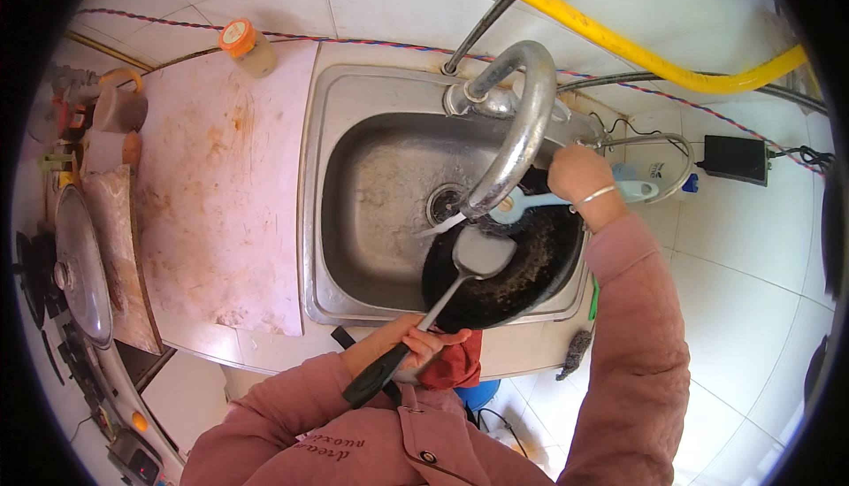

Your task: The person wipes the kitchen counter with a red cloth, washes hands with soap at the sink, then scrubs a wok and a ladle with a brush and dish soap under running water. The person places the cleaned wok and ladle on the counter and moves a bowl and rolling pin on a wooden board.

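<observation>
My left hand [421,348] grips a wok turner [486,252] near the joint of its metal shaft and black handle. The turner's metal blade lies over a black wok [530,267], which is tilted in the right part of the stainless-steel sink [385,201]. My right hand [580,171] is closed around a light blue pot brush [537,201], its fingers partly hidden. The brush's head rests inside the wok, and its handle end sticks out past my wrist. Water runs from the curved metal faucet [530,128] between the brush and the drain.
A stained pink board [219,201] lies left of the sink, with an orange-lidded jar [249,48] at its back. A pot lid [83,267] leans farther left. A yellow pipe [597,25] crosses the wall. A scouring pad [574,353] and red cloth [457,363] are by the front edge.
</observation>
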Demonstrator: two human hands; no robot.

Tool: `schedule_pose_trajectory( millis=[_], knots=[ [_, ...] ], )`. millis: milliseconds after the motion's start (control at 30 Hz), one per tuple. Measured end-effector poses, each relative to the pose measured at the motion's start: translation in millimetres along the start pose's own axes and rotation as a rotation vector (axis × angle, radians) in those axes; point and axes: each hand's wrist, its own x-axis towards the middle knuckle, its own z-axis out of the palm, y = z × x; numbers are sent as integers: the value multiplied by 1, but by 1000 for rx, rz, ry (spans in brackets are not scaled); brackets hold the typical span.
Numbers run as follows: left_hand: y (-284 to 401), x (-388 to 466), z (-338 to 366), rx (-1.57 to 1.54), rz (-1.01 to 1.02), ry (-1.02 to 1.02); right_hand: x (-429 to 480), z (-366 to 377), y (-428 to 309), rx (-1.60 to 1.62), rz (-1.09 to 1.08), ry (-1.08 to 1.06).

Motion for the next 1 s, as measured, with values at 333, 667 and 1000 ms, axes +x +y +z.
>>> schedule_pose_trajectory(
  millis=[333, 667, 1000],
  knots=[
    [18, -31, 39, 516, 386, 475, -29, 102, 18, 135, -48, 47],
    [29, -28, 48, 710, 690, 732, -62, 133, -9, 956, 36, -110],
    [40, -29, 43, 616, 704, 778, -71, 185, -57, 545, -30, 221]
  ],
)
